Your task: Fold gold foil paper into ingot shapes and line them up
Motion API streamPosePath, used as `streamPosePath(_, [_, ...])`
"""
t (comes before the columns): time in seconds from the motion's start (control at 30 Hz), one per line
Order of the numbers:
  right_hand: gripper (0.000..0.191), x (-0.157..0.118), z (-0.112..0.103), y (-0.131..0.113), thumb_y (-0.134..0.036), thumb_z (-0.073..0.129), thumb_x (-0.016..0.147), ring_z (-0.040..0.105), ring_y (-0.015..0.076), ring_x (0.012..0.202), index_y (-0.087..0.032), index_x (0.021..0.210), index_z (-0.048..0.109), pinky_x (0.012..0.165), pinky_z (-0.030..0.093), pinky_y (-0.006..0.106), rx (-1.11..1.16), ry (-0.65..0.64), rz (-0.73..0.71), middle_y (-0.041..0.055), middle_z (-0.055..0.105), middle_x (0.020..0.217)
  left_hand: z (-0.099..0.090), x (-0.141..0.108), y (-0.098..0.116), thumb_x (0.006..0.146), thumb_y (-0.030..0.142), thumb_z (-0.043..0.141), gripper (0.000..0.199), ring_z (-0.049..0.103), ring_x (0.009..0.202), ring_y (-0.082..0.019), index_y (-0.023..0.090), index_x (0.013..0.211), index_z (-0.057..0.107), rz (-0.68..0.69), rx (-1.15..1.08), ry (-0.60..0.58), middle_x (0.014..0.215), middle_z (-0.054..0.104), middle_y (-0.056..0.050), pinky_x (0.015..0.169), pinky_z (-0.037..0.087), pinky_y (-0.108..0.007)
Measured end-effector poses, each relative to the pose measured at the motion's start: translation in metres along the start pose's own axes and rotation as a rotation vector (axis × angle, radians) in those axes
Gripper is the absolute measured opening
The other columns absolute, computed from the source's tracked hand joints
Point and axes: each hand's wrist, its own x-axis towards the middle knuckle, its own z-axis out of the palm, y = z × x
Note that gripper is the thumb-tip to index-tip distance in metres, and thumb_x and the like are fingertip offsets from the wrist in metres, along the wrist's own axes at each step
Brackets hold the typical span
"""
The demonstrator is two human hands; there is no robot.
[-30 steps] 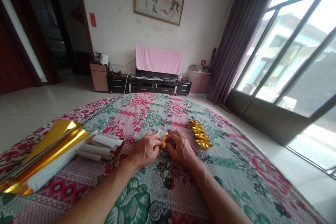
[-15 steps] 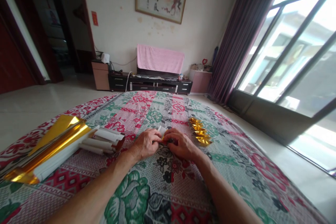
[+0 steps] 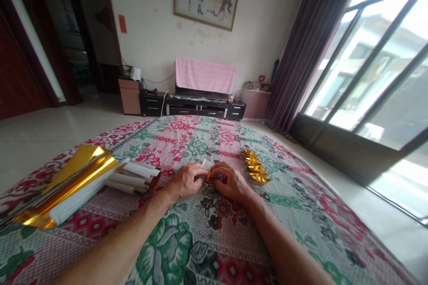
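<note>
Both hands meet low over the patterned cloth (image 3: 200, 236), around a small piece of gold and white foil paper (image 3: 207, 164). My left hand (image 3: 186, 181) is closed, fingers pinching the paper's left side. My right hand (image 3: 230, 181) closes on its right side, where a bit of gold shows beneath the fingers. Most of the paper is hidden by the hands. To the right of my right hand lies a row of folded gold foil ingots (image 3: 257, 167). Left of my left hand are several rolled white-backed papers (image 3: 133, 178) beside a large gold foil sheet bundle (image 3: 80, 182).
Beyond the cloth-covered surface stands a low black cabinet (image 3: 203, 109) with a pink towel (image 3: 204, 73) draped over something on it. A purple curtain (image 3: 297, 49) and a large window (image 3: 374, 67) are at the right.
The fingers have shifted slightly around the paper, with the left fingers now more curled. The view has moved a little; the ingots and foil bundle lie as before.
</note>
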Motion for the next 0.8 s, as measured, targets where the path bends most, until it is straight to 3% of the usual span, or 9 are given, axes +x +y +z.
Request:
streamPosePath(0.4, [0.021,-0.0017,0.0027,0.0053,-0.006,0.053,0.065,0.057,0.0140,0.086,-0.021,0.072,0.067,0.085,0.043,0.029,0.025,-0.007,0.001,0.0022,0.062,0.090,0.0020,0.0006,0.0000,0.069,0.007,0.051,0.024,0.060,0.082,-0.014,0.019,0.076,0.071,0.011,0.005,0.028,0.087,0.069,-0.001,0.080,0.048,-0.027])
streamPosePath(0.8, [0.017,0.0022,-0.0050,0.0095,-0.012,0.056,0.074,0.057,0.0153,0.091,-0.020,0.084,0.068,0.087,0.043,0.031,0.060,-0.102,-0.042,0.0044,0.062,0.096,0.0024,0.0023,-0.0043,0.066,0.007,0.052,0.025,0.061,0.081,-0.013,0.020,0.072,0.072,-0.064,-0.046,-0.014,0.086,0.068,-0.001,0.080,0.048,-0.026])
